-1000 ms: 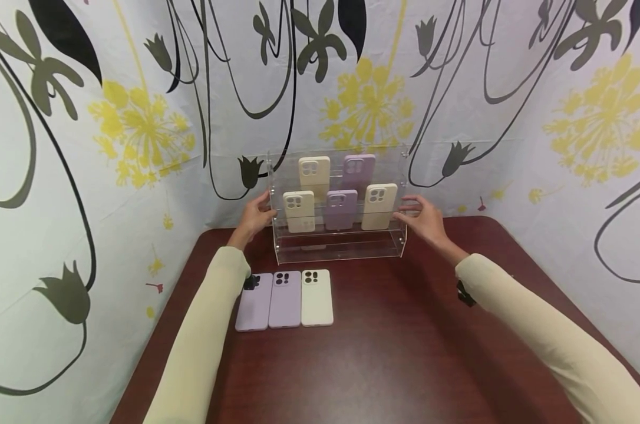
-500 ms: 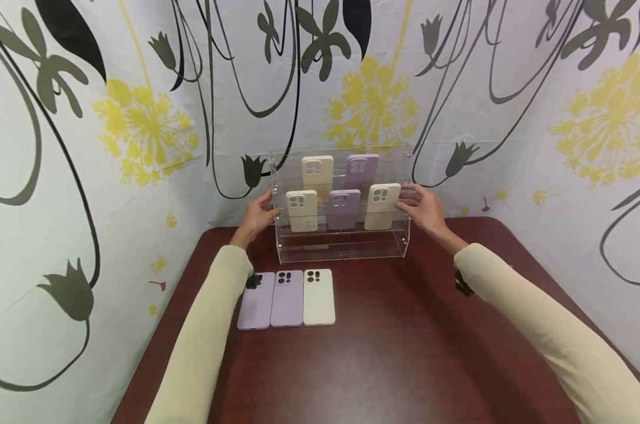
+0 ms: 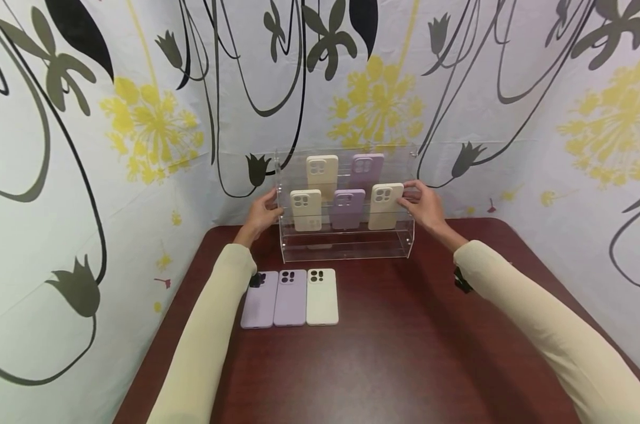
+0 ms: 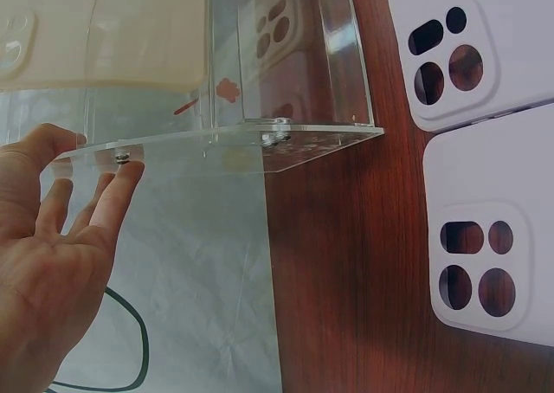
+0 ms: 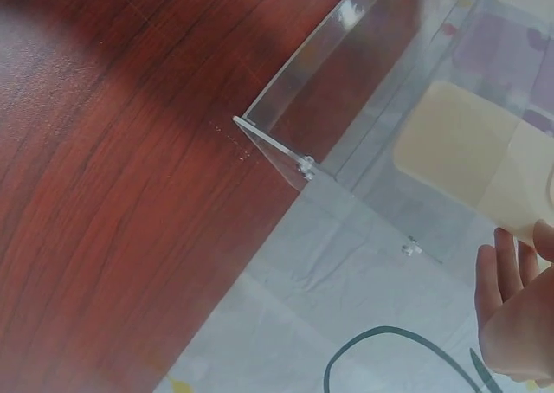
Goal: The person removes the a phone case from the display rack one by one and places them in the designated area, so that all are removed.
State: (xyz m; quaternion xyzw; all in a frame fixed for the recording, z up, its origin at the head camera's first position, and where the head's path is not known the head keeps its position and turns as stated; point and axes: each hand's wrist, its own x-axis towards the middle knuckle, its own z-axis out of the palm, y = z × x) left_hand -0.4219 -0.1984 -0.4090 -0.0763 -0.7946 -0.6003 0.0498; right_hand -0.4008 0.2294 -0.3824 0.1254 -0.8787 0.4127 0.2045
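A clear acrylic display stand [image 3: 346, 255] holds cream and lilac phone cases in two rows. On its left side panel, my left hand [image 3: 260, 215] grips the edge, thumb at the front and fingers on the outer face, as the left wrist view [image 4: 65, 254] shows. My right hand [image 3: 425, 206] pinches the right edge of the lower-right cream phone case [image 3: 386, 207]. Beside that case are a lilac case [image 3: 348, 215] and another cream case [image 3: 306, 218]. Behind them stand an upper cream case [image 3: 322, 175] and an upper lilac case [image 3: 368, 167]. The right fingertips partly hide behind the held case.
Two lilac cases [image 3: 290, 300] and a white case [image 3: 322, 300] lie side by side on the dark red wooden table [image 3: 394, 359], before the stand. The left sleeve [image 3: 203, 330] overlaps the leftmost one. Flower-print fabric [image 3: 235, 88] rises behind and at both sides.
My right hand has moved from the stand's right side panel inward onto the lower-right cream phone case. The left hand keeps its grip on the stand; the head view shifts slightly.
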